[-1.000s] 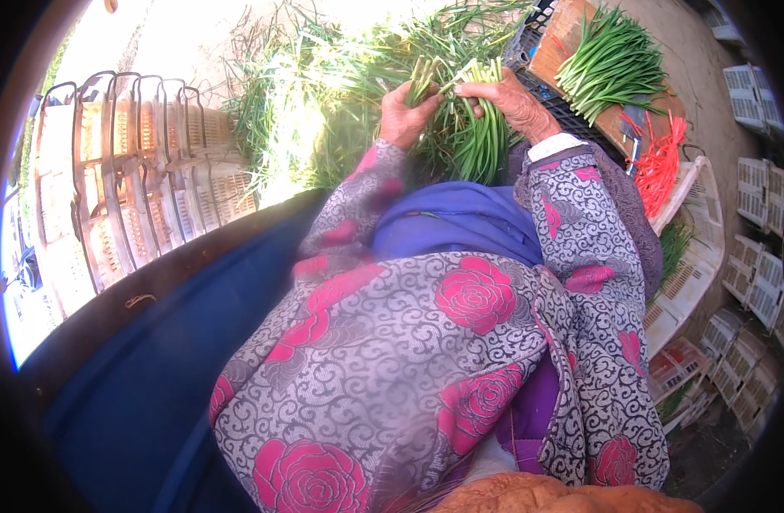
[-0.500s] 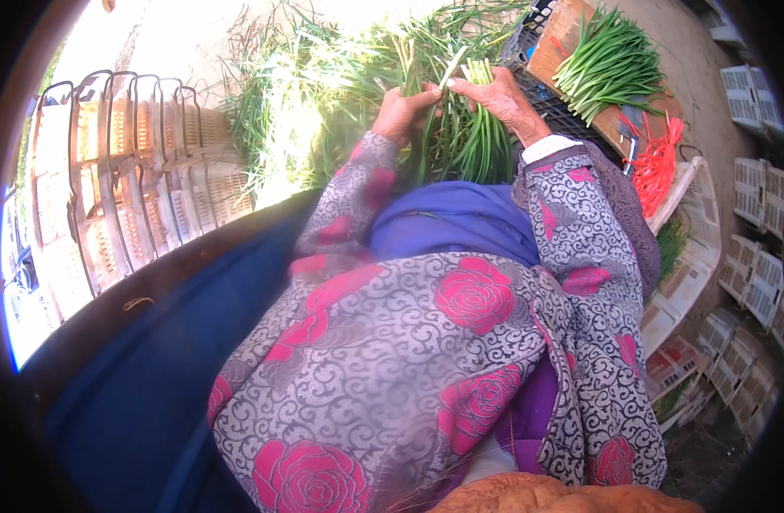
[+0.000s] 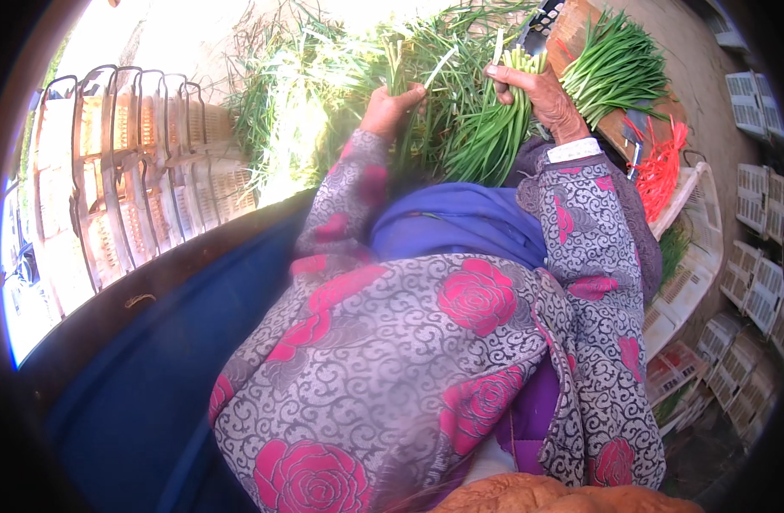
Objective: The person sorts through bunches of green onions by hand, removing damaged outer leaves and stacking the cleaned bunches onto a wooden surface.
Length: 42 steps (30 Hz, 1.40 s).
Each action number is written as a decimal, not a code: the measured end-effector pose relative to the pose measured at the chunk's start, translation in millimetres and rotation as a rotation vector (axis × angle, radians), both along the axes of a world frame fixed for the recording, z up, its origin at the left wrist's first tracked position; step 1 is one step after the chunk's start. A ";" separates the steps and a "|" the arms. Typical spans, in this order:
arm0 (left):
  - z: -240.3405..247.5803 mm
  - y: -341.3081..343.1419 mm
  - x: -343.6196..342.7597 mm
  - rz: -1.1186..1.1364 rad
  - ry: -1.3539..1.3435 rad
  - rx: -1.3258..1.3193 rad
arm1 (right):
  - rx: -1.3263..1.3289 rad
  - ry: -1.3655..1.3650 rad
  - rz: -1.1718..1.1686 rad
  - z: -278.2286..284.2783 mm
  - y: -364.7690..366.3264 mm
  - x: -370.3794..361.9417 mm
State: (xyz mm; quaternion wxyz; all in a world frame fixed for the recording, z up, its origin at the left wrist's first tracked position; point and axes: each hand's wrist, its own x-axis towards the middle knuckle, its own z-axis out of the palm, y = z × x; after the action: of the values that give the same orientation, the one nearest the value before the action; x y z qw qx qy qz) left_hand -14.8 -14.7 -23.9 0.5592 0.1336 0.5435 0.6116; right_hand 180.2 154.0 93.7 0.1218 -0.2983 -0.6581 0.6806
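Note:
My right hand [image 3: 546,96] is closed around a thick bunch of garlic chives [image 3: 493,137], pale stem ends up and green leaves hanging down toward my lap. My left hand [image 3: 387,113] grips a smaller, duller tuft of chives [image 3: 395,67], its stems poking up above the fist. A single pale stalk [image 3: 442,61] slants up just right of that hand. Beyond both hands spreads a heap of loose green leaves [image 3: 324,94]. On a wooden board [image 3: 571,21] at the right lies a larger pile of chives [image 3: 616,68].
Red plastic strips [image 3: 663,171] hang beside the board, near a white plastic crate [image 3: 704,214] at my right. Stacked pale crates with dark handles [image 3: 127,162] stand at the left. More crates [image 3: 760,197] line the far right. A dark-rimmed blue surface [image 3: 153,359] is at my left side.
My right hand has moved right and slightly up, carrying its bunch away from the left hand. My left hand has shifted slightly left and still holds its tuft.

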 end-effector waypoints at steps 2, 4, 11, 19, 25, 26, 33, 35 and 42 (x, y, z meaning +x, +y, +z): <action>-1.6 1.1 -2.0 -0.047 -0.048 -0.021 | 0.087 -0.169 -0.043 -30.7 12.0 4.7; 10.8 6.2 7.1 -0.043 -0.140 -0.006 | 0.229 -0.476 -0.056 -71.6 19.2 8.4; 17.2 12.8 13.5 -0.088 -0.101 0.004 | 0.086 -0.140 -0.133 -47.4 -6.7 -7.1; 15.5 12.9 18.0 -0.307 0.084 0.009 | 0.144 -0.092 -0.179 -45.8 -12.7 -15.7; -86.1 -15.3 -12.7 -0.261 0.466 -0.375 | 0.396 0.042 -0.613 -70.3 48.3 19.3; -134.0 -37.8 -33.2 -0.158 0.588 -0.440 | 0.402 0.061 -0.634 -62.4 50.7 15.0; -69.8 -15.5 -33.6 0.066 0.100 -0.377 | 0.588 -0.086 -0.642 -60.5 58.2 33.4; -59.7 -11.6 -39.8 0.129 0.034 -0.308 | 0.559 -0.039 -0.631 -65.1 60.0 32.7; -42.7 -5.5 -40.5 0.028 -0.443 0.137 | -0.033 0.113 -0.216 -28.2 40.2 26.1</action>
State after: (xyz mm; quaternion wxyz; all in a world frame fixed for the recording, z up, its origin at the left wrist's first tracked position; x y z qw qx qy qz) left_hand -55.4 -20.2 -66.7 0.6460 0.0261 0.3666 0.6690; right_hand 206.3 194.3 65.5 0.2260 -0.3307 -0.6030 0.6899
